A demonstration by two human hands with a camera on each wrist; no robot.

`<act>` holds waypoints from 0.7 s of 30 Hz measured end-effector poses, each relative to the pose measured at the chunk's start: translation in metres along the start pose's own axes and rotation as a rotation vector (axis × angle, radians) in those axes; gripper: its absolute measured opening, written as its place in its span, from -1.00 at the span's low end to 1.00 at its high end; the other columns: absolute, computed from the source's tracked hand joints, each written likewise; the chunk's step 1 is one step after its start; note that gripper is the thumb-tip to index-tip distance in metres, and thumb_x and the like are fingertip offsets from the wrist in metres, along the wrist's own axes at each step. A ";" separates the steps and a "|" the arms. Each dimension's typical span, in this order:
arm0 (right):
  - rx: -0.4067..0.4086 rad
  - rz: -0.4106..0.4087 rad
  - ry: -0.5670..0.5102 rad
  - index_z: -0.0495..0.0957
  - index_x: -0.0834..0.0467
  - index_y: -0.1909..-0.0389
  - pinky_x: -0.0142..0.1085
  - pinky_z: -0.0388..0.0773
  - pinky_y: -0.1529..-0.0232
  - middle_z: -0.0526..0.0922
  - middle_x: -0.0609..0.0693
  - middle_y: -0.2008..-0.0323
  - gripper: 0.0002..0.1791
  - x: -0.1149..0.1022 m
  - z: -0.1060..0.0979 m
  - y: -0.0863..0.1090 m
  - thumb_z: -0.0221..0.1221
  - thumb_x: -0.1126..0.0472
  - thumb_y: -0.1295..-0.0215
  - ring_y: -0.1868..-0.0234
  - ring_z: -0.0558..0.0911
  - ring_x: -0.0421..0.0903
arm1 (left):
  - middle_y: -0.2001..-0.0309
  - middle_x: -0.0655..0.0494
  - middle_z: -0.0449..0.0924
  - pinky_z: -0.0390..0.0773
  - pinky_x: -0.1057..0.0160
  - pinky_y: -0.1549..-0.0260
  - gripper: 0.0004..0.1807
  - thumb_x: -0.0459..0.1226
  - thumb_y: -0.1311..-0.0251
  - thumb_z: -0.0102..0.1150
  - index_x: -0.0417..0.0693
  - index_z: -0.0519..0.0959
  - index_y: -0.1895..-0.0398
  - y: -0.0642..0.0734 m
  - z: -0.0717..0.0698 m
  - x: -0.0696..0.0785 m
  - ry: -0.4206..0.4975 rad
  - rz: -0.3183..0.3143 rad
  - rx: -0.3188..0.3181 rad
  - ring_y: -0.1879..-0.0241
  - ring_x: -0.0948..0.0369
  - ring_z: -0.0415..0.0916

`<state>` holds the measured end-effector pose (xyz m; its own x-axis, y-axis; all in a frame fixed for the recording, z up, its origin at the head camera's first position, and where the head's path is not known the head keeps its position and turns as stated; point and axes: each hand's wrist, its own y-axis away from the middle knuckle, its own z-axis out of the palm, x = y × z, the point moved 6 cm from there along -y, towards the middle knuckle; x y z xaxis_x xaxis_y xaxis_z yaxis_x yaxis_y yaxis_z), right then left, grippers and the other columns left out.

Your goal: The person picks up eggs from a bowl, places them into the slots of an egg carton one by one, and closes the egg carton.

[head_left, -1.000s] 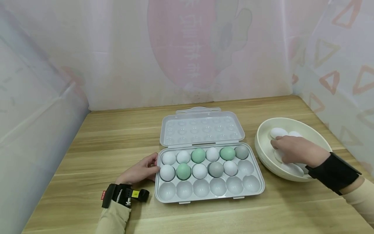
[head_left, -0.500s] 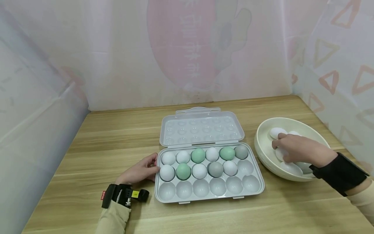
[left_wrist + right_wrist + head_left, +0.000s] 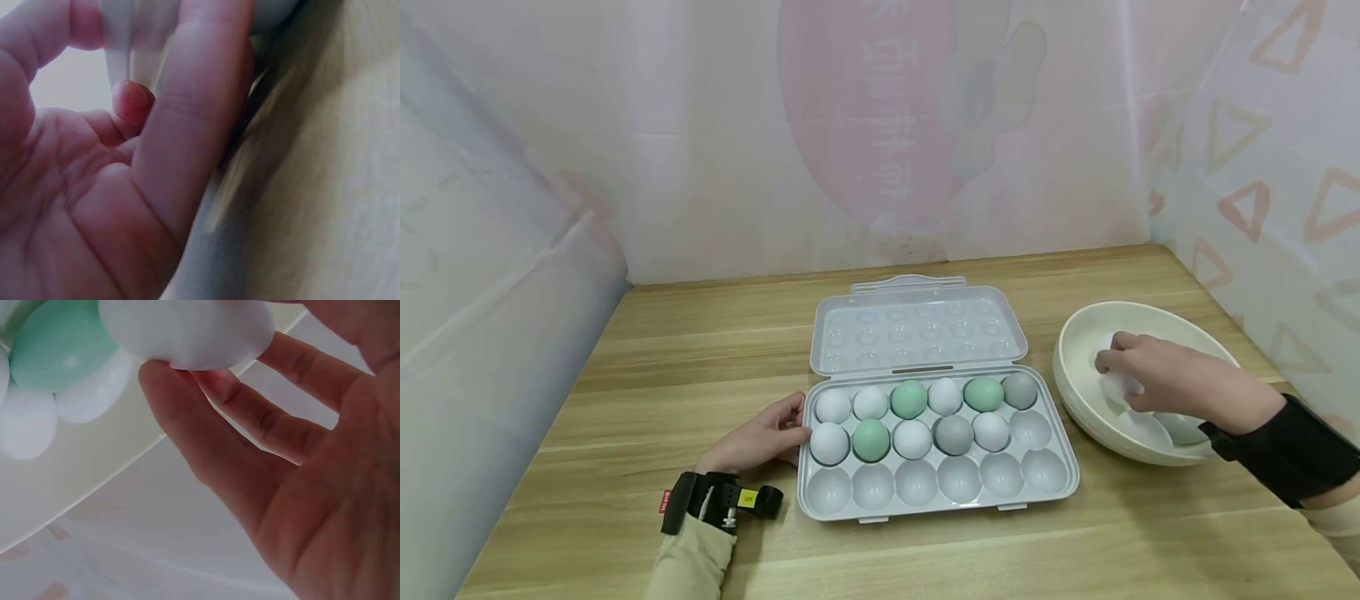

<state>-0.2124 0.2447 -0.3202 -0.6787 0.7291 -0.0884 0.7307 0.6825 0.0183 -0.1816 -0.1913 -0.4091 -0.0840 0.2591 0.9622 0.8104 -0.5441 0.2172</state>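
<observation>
My right hand (image 3: 1183,379) is over the cream bowl (image 3: 1079,354) on the right. Its thumb and fingers pinch a white egg (image 3: 187,328), seen from below the fingers in the right wrist view. More white eggs (image 3: 1146,431) lie beneath the hand, partly hidden by it. Left of centre, my left hand (image 3: 758,439) grips the left edge of an opened plastic egg box (image 3: 940,500), thumb and fingers at its side wall. White, green and grey eggs fill the back row of cups; the middle row has eggs except at its right end. The front row holds none.
The box's clear dimpled lid (image 3: 917,333) lies folded back behind it. In the right wrist view, a green egg (image 3: 62,347) sits among white ones. Printed cloth walls (image 3: 700,167) enclose the wooden table (image 3: 700,350) at the back and sides.
My right fingers have shifted slightly toward the back of the bowl, with the wrist swinging a little to the right. The left hand and egg box stay in place.
</observation>
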 end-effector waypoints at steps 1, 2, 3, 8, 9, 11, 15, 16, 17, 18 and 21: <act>0.008 -0.003 0.003 0.53 0.11 0.33 -0.28 0.42 0.45 0.43 -0.06 0.37 -0.63 -0.001 -0.001 0.000 0.38 0.43 0.22 0.45 0.42 -0.15 | 0.19 -0.13 0.37 0.65 0.15 0.31 -0.83 -0.42 -0.33 -0.03 -0.37 0.23 0.18 0.000 0.000 0.000 -0.001 0.001 0.000 0.21 0.09 0.51; 0.018 -0.009 0.008 0.52 0.10 0.33 -0.27 0.42 0.44 0.43 -0.05 0.37 -0.62 -0.002 -0.003 0.000 0.39 0.43 0.22 0.44 0.43 -0.14 | 0.19 -0.13 0.37 0.65 0.15 0.31 -0.83 -0.42 -0.33 -0.03 -0.37 0.23 0.18 0.000 0.000 0.000 0.001 0.000 0.000 0.21 0.08 0.51; 0.028 -0.015 0.013 0.52 0.10 0.33 -0.26 0.43 0.43 0.44 -0.05 0.36 -0.61 -0.003 -0.004 0.000 0.40 0.43 0.22 0.43 0.44 -0.12 | 0.19 -0.13 0.37 0.65 0.15 0.31 -0.83 -0.42 -0.33 -0.02 -0.37 0.23 0.18 0.000 0.000 0.000 0.002 -0.001 0.000 0.21 0.08 0.51; 0.138 -0.107 0.052 0.47 0.07 0.34 -0.29 0.41 0.46 0.40 -0.10 0.37 -0.54 -0.013 -0.015 0.004 0.43 0.43 0.28 0.43 0.41 -0.14 | 0.18 -0.14 0.37 0.65 0.14 0.31 -0.82 -0.42 -0.33 -0.03 -0.37 0.23 0.17 0.001 0.001 0.001 0.008 -0.005 0.001 0.21 0.08 0.51; 0.167 -0.132 0.062 0.46 0.07 0.33 -0.31 0.40 0.47 0.38 -0.11 0.38 -0.53 -0.016 -0.018 0.004 0.43 0.43 0.31 0.44 0.40 -0.16 | 0.18 -0.14 0.37 0.65 0.14 0.31 -0.82 -0.42 -0.32 -0.03 -0.37 0.23 0.17 0.001 0.001 0.001 0.008 -0.006 0.002 0.21 0.08 0.52; 0.233 -0.185 0.088 0.45 0.07 0.33 -0.33 0.38 0.49 0.37 -0.12 0.38 -0.50 -0.022 -0.023 0.006 0.44 0.43 0.36 0.45 0.38 -0.17 | 0.18 -0.13 0.36 0.65 0.14 0.31 -0.83 -0.42 -0.32 -0.02 -0.36 0.23 0.18 0.001 0.000 0.000 0.008 -0.008 0.003 0.21 0.08 0.51; 0.317 -0.247 0.120 0.46 0.11 0.30 -0.32 0.41 0.50 0.40 -0.08 0.36 -0.46 -0.034 -0.031 0.007 0.43 0.45 0.43 0.44 0.41 -0.14 | 0.20 -0.12 0.36 0.65 0.16 0.31 -0.83 -0.42 -0.31 -0.02 -0.34 0.23 0.20 0.001 0.000 0.000 0.007 -0.010 0.007 0.22 0.09 0.51; 0.329 -0.254 0.127 0.46 0.12 0.30 -0.31 0.42 0.50 0.40 -0.07 0.36 -0.46 -0.036 -0.033 0.006 0.42 0.46 0.43 0.44 0.42 -0.12 | 0.20 -0.12 0.36 0.65 0.16 0.32 -0.83 -0.42 -0.31 -0.01 -0.34 0.23 0.21 0.001 0.000 0.001 0.008 -0.011 0.007 0.22 0.09 0.50; 0.333 -0.256 0.131 0.46 0.13 0.29 -0.30 0.42 0.50 0.41 -0.05 0.35 -0.46 -0.038 -0.035 0.006 0.42 0.46 0.43 0.43 0.43 -0.11 | 0.20 -0.12 0.35 0.65 0.16 0.32 -0.83 -0.42 -0.31 -0.01 -0.34 0.23 0.21 0.001 0.001 0.001 0.007 -0.011 0.008 0.22 0.09 0.50; 0.333 -0.254 0.131 0.46 0.14 0.29 -0.30 0.43 0.50 0.41 -0.04 0.34 -0.45 -0.040 -0.036 0.005 0.43 0.46 0.43 0.43 0.44 -0.10 | 0.20 -0.12 0.35 0.65 0.16 0.32 -0.83 -0.42 -0.31 -0.01 -0.34 0.23 0.21 0.001 0.001 0.001 0.006 -0.011 0.009 0.22 0.09 0.50; 0.321 -0.242 0.130 0.46 0.15 0.27 -0.29 0.43 0.50 0.40 -0.03 0.34 -0.44 -0.045 -0.040 0.002 0.44 0.46 0.42 0.42 0.44 -0.09 | 0.19 -0.12 0.36 0.65 0.15 0.32 -0.83 -0.42 -0.30 -0.01 -0.34 0.24 0.21 0.001 0.001 0.001 0.002 -0.012 0.010 0.22 0.09 0.50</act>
<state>-0.1831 0.2156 -0.2767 -0.8222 0.5643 0.0748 0.5209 0.7989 -0.3007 -0.1806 -0.1908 -0.4080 -0.0953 0.2641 0.9598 0.8153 -0.5325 0.2275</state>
